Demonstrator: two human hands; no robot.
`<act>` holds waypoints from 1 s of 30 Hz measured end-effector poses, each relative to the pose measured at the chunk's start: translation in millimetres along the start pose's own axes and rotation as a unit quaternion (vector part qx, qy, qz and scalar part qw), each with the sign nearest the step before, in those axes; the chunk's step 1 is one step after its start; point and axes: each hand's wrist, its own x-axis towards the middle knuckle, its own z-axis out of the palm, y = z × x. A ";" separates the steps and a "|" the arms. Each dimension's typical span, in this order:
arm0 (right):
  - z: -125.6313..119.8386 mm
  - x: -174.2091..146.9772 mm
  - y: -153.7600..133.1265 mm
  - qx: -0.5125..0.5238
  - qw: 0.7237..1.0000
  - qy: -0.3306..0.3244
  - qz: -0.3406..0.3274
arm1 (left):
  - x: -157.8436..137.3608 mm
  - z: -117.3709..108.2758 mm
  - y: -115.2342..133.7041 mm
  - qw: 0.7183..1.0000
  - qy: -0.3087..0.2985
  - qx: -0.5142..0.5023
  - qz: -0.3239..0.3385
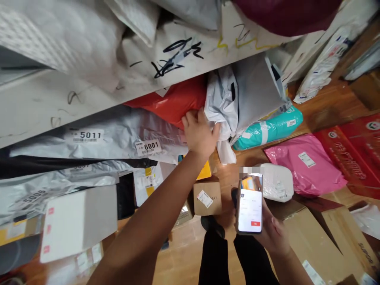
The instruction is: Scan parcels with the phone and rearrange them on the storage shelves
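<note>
My left hand (pixel 199 132) reaches across to the shelf, thumb spread away from bent fingers. Those fingers touch a red plastic parcel (pixel 181 101), and the thumb lies against a crumpled white plastic bag (pixel 222 97). Some fingertips are hidden between the two. Lower right, my right hand (pixel 274 229) holds a smartphone (pixel 250 206) upright, its lit screen facing me. On that screen a small camera picture sits above a white form with a red button. Left of my left hand lies a long grey parcel (pixel 118 130) with labels 5011 and 6001.
A grey parcel (pixel 255 91) and a teal parcel (pixel 268 126) lie right of the white bag. Below stand a small brown box (pixel 208 196) and a white box (pixel 80 221). A pink parcel (pixel 305 164), red cartons (pixel 350 154) and brown cartons (pixel 317 233) fill the right side.
</note>
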 end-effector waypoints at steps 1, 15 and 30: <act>-1.1 -1.4 -1.9 -0.001 1.000 0.001 0.005 | 4.3 2.4 11.7 1.000 -0.017 -0.009 -0.019; 2.3 2.3 -45.7 -0.028 0.993 -0.100 0.053 | 4.5 1.5 1.1 0.985 0.022 0.005 -0.170; 18.8 56.4 -70.4 -0.083 0.960 -0.247 0.107 | 59.3 2.0 25.2 0.965 -0.094 0.094 0.226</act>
